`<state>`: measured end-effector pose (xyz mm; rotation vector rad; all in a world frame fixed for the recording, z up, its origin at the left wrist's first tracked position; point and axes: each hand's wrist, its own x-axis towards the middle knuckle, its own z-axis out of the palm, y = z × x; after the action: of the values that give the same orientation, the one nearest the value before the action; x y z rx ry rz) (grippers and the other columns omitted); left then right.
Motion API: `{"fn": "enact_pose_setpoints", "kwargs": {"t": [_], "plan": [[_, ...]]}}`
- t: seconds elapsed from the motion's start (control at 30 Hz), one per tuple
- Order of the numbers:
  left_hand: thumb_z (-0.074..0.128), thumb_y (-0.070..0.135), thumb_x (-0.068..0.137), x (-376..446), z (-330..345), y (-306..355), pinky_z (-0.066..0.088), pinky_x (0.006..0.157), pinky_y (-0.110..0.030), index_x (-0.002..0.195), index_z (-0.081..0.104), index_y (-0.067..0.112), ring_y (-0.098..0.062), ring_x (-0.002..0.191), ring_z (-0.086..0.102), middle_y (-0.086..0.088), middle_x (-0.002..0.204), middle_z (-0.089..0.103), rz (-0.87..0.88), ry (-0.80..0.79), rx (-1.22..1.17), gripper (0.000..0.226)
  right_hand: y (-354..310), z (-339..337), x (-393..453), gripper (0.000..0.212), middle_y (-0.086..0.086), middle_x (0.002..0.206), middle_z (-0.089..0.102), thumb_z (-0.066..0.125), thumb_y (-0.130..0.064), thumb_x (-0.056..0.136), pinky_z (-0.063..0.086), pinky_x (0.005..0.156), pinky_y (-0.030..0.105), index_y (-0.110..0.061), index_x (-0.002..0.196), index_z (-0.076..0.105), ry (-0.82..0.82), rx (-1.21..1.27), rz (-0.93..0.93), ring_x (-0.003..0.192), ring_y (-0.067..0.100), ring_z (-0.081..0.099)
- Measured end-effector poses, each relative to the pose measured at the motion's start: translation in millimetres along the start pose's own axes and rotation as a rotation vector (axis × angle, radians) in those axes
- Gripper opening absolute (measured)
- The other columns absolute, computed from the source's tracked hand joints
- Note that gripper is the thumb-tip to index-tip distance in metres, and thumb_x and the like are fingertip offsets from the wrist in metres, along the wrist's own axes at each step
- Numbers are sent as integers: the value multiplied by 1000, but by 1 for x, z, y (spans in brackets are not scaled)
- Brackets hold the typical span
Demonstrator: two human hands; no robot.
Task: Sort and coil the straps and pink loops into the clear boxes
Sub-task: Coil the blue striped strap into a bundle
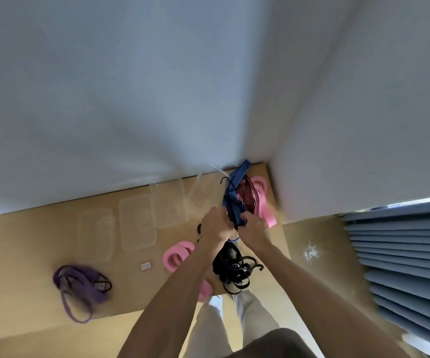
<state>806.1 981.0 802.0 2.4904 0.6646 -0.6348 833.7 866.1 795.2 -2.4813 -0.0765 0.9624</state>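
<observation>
- White walls are meeting in a corner behind a tan wooden bench [40,236], with grey-blue slatted blinds [402,254] hanging off to the right.
- Both hands are gripping a blue striped strap [235,192] close together above the bench: the left hand [215,226] is curling round its lower part, and the right hand [254,226] is clamping it just beside.
- The strap is rising from the hands toward the wall corner, with a dark hook sticking out at its left.
- Red striped straps [247,196] are lying just behind it, over a heap of pink loops [261,192] near the corner.
- More pink loops [176,255] are sitting to the left of the forearms.
- A bundle of black hooked straps [234,270] is resting between the forearms.
- Clear boxes [137,220] are standing in a row along the wall side, left of the hands.
- A purple strap [79,288] is lying loose, well apart at the left.
</observation>
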Motion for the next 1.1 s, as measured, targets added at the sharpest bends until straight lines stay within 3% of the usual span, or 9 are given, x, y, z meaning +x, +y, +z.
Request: {"fn": "enact_pose_setpoints", "kwargs": {"t": [0.17, 0.33, 0.6, 0.7, 0.77, 0.83, 0.93, 1.0, 1.1], "plan": [[58, 14, 79, 10, 0, -2, 50, 68, -34, 100, 67, 12, -35, 86, 69, -11, 93, 71, -92, 14, -90, 23, 11, -1, 12, 50, 8, 125, 59, 56, -2, 84, 48, 91, 33, -23, 129, 62, 31, -124, -6, 110, 29, 59], [65, 12, 81, 19, 9, -4, 50, 73, -32, 100, 62, 10, -30, 93, 67, -7, 100, 70, -202, -28, -394, 19, 12, 1, 12, 24, 19, 112, 58, 67, -13, 90, 47, 83, 41, -4, 112, 66, 328, 46, 10, 100, 37, 55], [53, -18, 74, 28, -2, 12, 52, 78, -42, 99, 63, -2, -30, 79, 62, -23, 88, 66, -223, -113, -1058, 31, 2, -6, 10, 33, 1, 103, 72, 64, -40, 90, 53, 83, 35, -24, 119, 67, 219, 206, -32, 95, 22, 65], [41, -28, 79, 31, -10, 12, 55, 57, -29, 92, 61, -1, -23, 56, 64, -25, 84, 63, -214, -154, -1158, 36, -3, -8, 13, 42, 6, 100, 71, 70, -34, 86, 53, 85, 38, -20, 124, 61, 152, 163, -10, 96, 28, 65], [43, -25, 79, 30, -13, 9, 52, 49, -25, 87, 61, 2, -21, 51, 60, -18, 76, 60, -158, -57, -1056, 33, -6, -8, 17, 44, 7, 96, 68, 68, -24, 85, 51, 77, 34, -21, 127, 56, 117, 2, 5, 93, 30, 65], [44, -9, 76, 27, -15, 1, 48, 57, -28, 80, 66, 10, -21, 60, 56, -8, 72, 61, -46, 255, -728, 29, -7, -6, 20, 52, 6, 90, 61, 61, -9, 82, 47, 69, 30, -23, 131, 52, 107, -95, 46, 89, 30, 63], [50, -2, 81, 30, -21, -17, 52, 75, -33, 98, 72, 9, -23, 99, 60, -8, 113, 64, -19, 564, -308, 30, -5, 0, 24, 54, 5, 87, 66, 58, 2, 76, 38, 57, 20, -19, 126, 62, 205, 30, 81, 76, 23, 58], [52, 3, 87, 39, -24, -28, 51, 92, -38, 120, 67, 9, -26, 125, 48, -11, 138, 49, -139, 394, -155, 36, -6, -1, 25, 44, 3, 85, 72, 57, 6, 76, 33, 50, 15, -15, 111, 72, 353, 181, 61, 70, 19, 58], [51, 11, 90, 41, -26, -35, 51, 94, -40, 118, 60, 5, -29, 117, 52, -14, 131, 51, -247, 144, -19, 30, -19, -11, 25, 32, 6, 87, 75, 56, 10, 78, 49, 60, 21, -9, 98, 74, 541, 313, -74, 74, 25, 68]]}}
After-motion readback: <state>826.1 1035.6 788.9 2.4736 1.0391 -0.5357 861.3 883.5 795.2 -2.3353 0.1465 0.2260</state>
